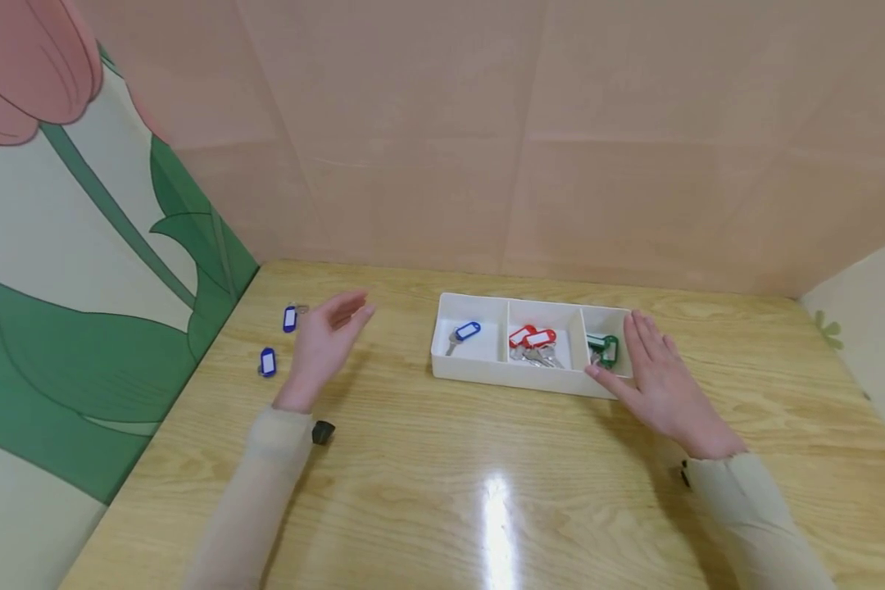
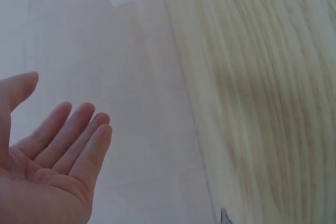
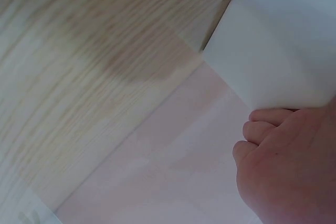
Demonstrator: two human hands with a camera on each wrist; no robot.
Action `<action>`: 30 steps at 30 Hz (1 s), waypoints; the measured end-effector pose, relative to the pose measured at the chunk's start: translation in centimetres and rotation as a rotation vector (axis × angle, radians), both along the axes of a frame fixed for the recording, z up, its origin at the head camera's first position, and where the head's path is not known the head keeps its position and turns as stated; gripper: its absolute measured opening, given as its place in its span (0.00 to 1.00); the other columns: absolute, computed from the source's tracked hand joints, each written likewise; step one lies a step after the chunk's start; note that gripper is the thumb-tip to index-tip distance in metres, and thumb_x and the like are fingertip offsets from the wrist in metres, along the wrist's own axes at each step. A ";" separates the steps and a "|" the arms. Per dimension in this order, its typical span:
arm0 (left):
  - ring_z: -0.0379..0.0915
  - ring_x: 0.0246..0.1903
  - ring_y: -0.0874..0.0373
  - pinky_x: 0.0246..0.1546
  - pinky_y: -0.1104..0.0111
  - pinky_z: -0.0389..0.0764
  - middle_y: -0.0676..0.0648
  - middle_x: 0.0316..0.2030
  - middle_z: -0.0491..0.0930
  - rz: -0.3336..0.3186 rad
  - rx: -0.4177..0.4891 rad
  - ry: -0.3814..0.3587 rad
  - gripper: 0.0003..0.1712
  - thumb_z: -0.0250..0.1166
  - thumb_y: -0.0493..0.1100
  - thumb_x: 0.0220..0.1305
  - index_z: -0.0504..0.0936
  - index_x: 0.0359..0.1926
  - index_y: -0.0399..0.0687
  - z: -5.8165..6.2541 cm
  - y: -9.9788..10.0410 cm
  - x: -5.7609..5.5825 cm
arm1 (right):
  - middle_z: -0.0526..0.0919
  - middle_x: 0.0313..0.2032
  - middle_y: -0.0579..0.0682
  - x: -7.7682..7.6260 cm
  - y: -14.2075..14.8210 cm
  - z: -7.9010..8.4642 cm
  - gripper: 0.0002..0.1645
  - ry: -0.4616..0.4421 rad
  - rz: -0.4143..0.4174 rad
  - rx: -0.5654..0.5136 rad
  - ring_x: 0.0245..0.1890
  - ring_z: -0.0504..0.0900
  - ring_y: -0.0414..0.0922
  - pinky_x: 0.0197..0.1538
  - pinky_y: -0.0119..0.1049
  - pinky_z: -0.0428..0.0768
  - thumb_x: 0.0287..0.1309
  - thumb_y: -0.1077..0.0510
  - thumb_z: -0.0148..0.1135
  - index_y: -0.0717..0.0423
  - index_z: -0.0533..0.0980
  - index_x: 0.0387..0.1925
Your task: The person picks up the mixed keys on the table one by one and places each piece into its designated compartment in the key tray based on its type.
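Note:
My left hand [image 1: 326, 340] is raised above the table, with fingers loosely extended and nothing in it; the left wrist view also shows the bare palm [image 2: 50, 182]. Close to it on the table lie two blue key tags [image 1: 268, 362], one near the wrist and one farther back beside a metal ring or key. My right hand [image 1: 660, 389] rests against the right end of a white three-compartment tray [image 1: 468, 370], its fingers straight along the end wall and the thumb at the front rim. A blue-tagged key [image 1: 466, 332] lies in the left compartment.
Red-tagged keys [image 1: 538, 338] fill part of the middle compartment. Green-tagged keys [image 1: 609, 351] lie in the right one, partly hidden by the thumb. The wooden table [image 1: 413, 475] meets a pink covering [image 1: 442, 180] behind and a flower-printed panel [image 1: 44, 344] at left.

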State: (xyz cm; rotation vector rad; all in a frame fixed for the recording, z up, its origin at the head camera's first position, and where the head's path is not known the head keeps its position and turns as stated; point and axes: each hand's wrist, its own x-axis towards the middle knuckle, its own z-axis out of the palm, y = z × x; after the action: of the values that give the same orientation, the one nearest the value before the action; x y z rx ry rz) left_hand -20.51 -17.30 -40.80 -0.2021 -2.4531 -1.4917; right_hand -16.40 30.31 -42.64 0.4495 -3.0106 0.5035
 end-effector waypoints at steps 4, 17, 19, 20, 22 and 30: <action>0.78 0.56 0.52 0.58 0.62 0.78 0.45 0.56 0.82 0.044 -0.028 -0.009 0.25 0.65 0.56 0.72 0.82 0.60 0.45 0.0 -0.7 0.2 | 0.30 0.79 0.59 -0.1 0.0 0.0 0.61 0.000 0.001 -0.002 0.78 0.26 0.53 0.75 0.57 0.30 0.70 0.32 0.53 0.66 0.35 0.78; 0.77 0.56 0.48 0.59 0.57 0.78 0.42 0.56 0.81 0.079 -0.051 -0.019 0.25 0.66 0.53 0.72 0.81 0.60 0.40 -0.5 -2.3 0.9 | 0.29 0.79 0.59 -0.1 0.0 0.2 0.61 -0.009 0.003 0.001 0.78 0.26 0.53 0.75 0.57 0.30 0.71 0.31 0.53 0.67 0.34 0.78; 0.77 0.57 0.47 0.59 0.57 0.77 0.42 0.57 0.81 0.086 -0.056 -0.035 0.27 0.66 0.54 0.71 0.80 0.61 0.41 -0.6 -2.6 1.1 | 0.29 0.79 0.59 -0.1 0.0 0.2 0.61 -0.008 0.002 0.001 0.78 0.26 0.53 0.75 0.57 0.31 0.71 0.31 0.53 0.67 0.35 0.78; 0.77 0.57 0.47 0.60 0.57 0.77 0.42 0.57 0.81 0.090 -0.059 -0.040 0.27 0.66 0.55 0.71 0.80 0.61 0.41 -0.7 -2.8 1.1 | 0.29 0.79 0.59 0.0 -0.1 0.2 0.61 -0.007 0.001 0.002 0.78 0.26 0.53 0.75 0.57 0.31 0.71 0.31 0.53 0.67 0.35 0.78; 0.77 0.57 0.47 0.60 0.58 0.77 0.41 0.57 0.81 0.098 -0.065 -0.043 0.29 0.66 0.57 0.71 0.80 0.61 0.41 -0.8 -3.2 1.2 | 0.30 0.79 0.59 0.0 -0.1 0.2 0.61 -0.008 -0.001 0.001 0.78 0.27 0.53 0.75 0.57 0.31 0.71 0.31 0.53 0.67 0.35 0.78; 0.76 0.59 0.45 0.62 0.57 0.75 0.38 0.57 0.80 0.125 -0.055 -0.040 0.30 0.69 0.55 0.68 0.80 0.61 0.37 -1.3 -4.8 1.4 | 0.31 0.79 0.60 0.1 0.0 0.1 0.61 -0.002 -0.002 -0.006 0.78 0.27 0.53 0.75 0.57 0.31 0.71 0.31 0.53 0.67 0.36 0.78</action>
State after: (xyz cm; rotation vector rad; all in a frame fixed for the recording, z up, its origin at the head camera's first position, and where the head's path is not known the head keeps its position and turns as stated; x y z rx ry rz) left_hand -19.12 -22.10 -42.13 -0.0284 -2.4900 -1.3902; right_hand -16.31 30.27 -42.51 0.4459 -3.0106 0.5139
